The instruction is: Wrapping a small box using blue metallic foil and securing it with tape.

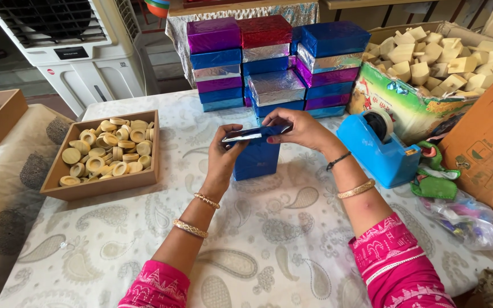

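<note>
Both my hands hold a small box wrapped in shiny blue foil upright on the patterned tablecloth. My left hand grips its left top edge. At the top right, my right hand pinches the foil flap. A stack of foil-wrapped boxes in purple, red, blue and silver stands just behind.
A wooden tray of round pale discs sits at left. A blue tape dispenser stands at right, with a green cloth and a plastic bag beside it. A carton of pale blocks is at back right. A white air cooler stands behind the table.
</note>
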